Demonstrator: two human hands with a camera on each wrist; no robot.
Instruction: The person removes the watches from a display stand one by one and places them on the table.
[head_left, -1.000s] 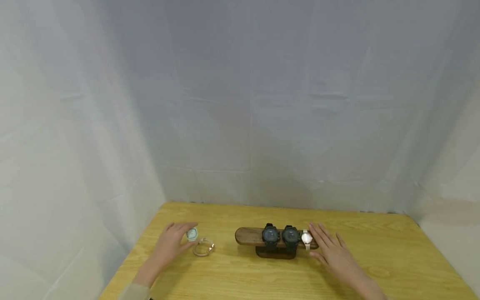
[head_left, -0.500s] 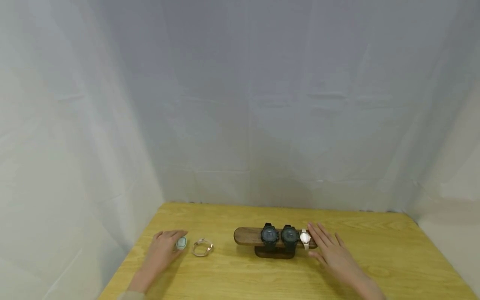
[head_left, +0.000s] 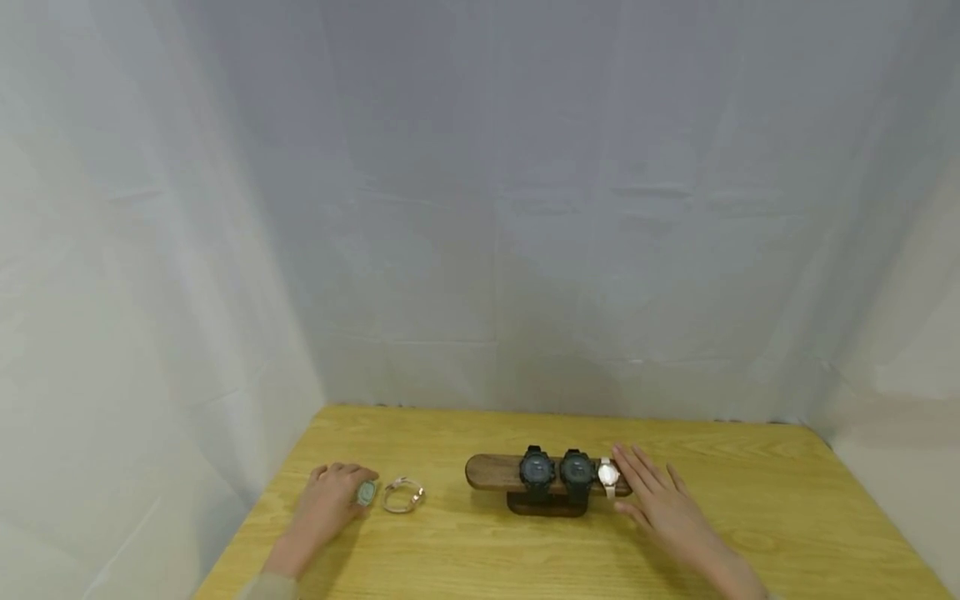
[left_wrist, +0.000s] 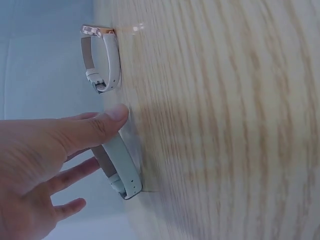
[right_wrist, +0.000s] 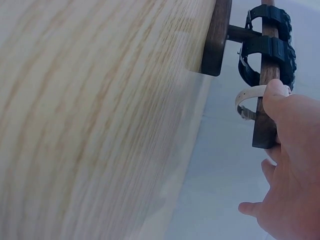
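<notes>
My left hand pinches a mint-green watch at the table's left side. In the left wrist view its buckled strap loops down close to the tabletop, below the thumb. Just right of it lies a white-strapped watch with rose-gold metal, its strap closed in a loop. My right hand holds the right end of a dark wooden watch stand, thumb in front and fingers behind. Beside that thumb a small white watch is looped around the bar, next to two black watches.
The stand's lower base rests on the yellow wood-grain table. Pale cloth sheets hang behind the table and along both sides.
My left hand has moved left, away from the white-strapped watch, carrying the mint-green watch lower toward the table. My right hand has stayed at the stand's end.
</notes>
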